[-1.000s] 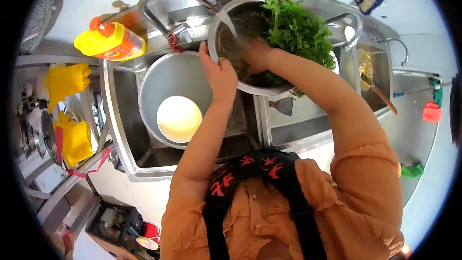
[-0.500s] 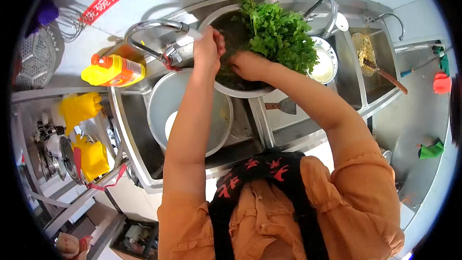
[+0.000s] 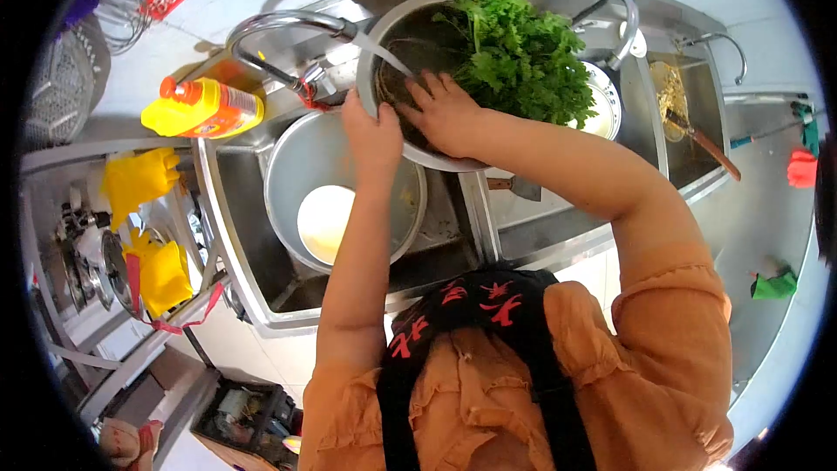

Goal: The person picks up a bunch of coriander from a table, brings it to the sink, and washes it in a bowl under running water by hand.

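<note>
A large metal basin sits at the back of the sinks with dark water in it. Leafy green herbs are heaped on its right side. My left hand grips the near-left rim of this basin. Inside the near edge, my right hand lies with fingers spread over the water, beside the stems. From the curved faucet, a stream of water runs into the basin close to my right fingertips. Below my left forearm stands a big grey pot with a pale round thing inside.
A yellow detergent bottle stands on the left ledge, above hanging yellow gloves. A cleaver lies right of the pot. Behind my right arm is a patterned white bowl. The far-right sink holds a wooden-handled tool.
My left hand has come down from beside the faucet onto the basin's rim. My right hand's fingers have spread out. The running water is now in plain view.
</note>
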`<state>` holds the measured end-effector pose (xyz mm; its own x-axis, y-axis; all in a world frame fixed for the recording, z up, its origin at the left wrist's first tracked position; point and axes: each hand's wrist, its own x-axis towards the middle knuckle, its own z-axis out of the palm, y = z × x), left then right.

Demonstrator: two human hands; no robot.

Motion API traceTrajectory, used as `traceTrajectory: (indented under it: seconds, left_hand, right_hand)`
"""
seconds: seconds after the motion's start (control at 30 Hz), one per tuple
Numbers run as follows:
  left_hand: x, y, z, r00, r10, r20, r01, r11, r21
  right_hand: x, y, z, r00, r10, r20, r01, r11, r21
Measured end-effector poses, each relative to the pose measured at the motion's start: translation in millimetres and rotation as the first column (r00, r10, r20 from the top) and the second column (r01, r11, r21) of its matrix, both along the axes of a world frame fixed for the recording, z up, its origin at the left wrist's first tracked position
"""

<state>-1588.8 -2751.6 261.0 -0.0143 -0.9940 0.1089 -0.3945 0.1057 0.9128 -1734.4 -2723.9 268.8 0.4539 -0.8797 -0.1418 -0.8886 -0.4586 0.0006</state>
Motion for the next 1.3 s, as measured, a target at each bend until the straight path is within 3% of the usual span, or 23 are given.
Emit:
traceTrajectory:
  seconds: [0.03,0.13,0.23,0.33,0.43,0.57,0.67,0.7,0.8,0.83,0.93,1.03,1.13,1.17,1.23,1.27,1.3]
  left_hand:
    - [-3,3,4,1.0,0.013,-0.021,-0.013,1.0,0.027]
    - [-1,7,9,1.0,0.018,0.016,-0.019,0.999,0.042]
    - [-1,3,4,0.999,0.018,-0.03,-0.017,0.999,0.047]
    - [-7,0,0,0.997,0.052,-0.049,-0.05,0.998,0.042]
    - [-11,0,-1,0.991,0.098,-0.087,-0.099,0.995,-0.006]
    - [-11,-2,-6,0.988,0.083,-0.128,-0.084,0.996,0.0]
    - [-11,-2,-8,0.99,0.081,-0.113,-0.081,0.997,0.003]
    - [-10,-2,-7,0.992,0.068,-0.104,-0.069,0.998,-0.006]
    - [-10,-1,-6,0.995,0.056,-0.082,-0.056,0.998,0.004]
    - [-11,-2,-6,0.995,0.059,-0.081,-0.058,0.998,0.01]
    - [-11,-3,-8,0.995,0.051,-0.085,-0.053,0.998,-0.025]
    - [-11,-2,-14,0.995,0.079,-0.063,-0.083,0.995,-0.058]
    - [-9,0,-6,0.996,0.063,-0.07,-0.064,0.998,-0.012]
    - [-9,0,-2,0.995,0.056,-0.08,-0.052,0.997,0.048]
    - [-12,-1,-10,0.994,0.083,-0.069,-0.083,0.997,0.001]
    - [-14,-3,-13,0.993,0.093,-0.067,-0.095,0.995,-0.023]
    - [-15,-4,-13,0.993,0.1,-0.07,-0.103,0.994,-0.045]
  right_hand:
    - [1,-5,-4,0.998,0.019,-0.052,-0.02,1.0,-0.016]
    - [-18,-41,-12,0.93,0.18,-0.321,-0.076,0.948,0.31]
    - [-25,-76,-18,0.937,0.061,-0.344,0.1,0.897,0.43]
    - [-38,-79,12,0.985,0.045,-0.169,0.004,0.961,0.277]
    - [-25,-78,72,0.981,0.02,-0.195,0.029,0.968,0.248]
    - [-25,-69,79,0.992,-0.056,-0.115,0.08,0.974,0.211]
    - [-35,-52,20,0.997,0.015,-0.076,-0.005,0.99,0.139]
    - [-32,-44,4,0.995,-0.034,-0.096,0.052,0.979,0.196]
    - [-28,-44,-39,0.931,-0.055,-0.361,0.175,0.935,0.308]
    - [-31,-51,-37,0.943,-0.049,-0.328,0.18,0.907,0.381]
    - [-33,-63,-31,0.985,-0.043,-0.166,0.1,0.93,0.354]
    - [-36,-94,1,0.988,-0.097,0.117,0.019,0.843,0.538]
    - [-47,-124,0,0.881,-0.438,0.181,0.395,0.889,0.23]
    - [-46,-128,-8,0.854,-0.449,0.262,0.398,0.889,0.226]
    - [-50,-125,-44,0.782,-0.466,0.414,0.413,0.885,0.215]
    - [-44,-117,-61,0.813,-0.471,0.342,0.343,0.862,0.372]
    - [-27,-97,-38,0.837,-0.335,0.432,0.106,0.875,0.473]
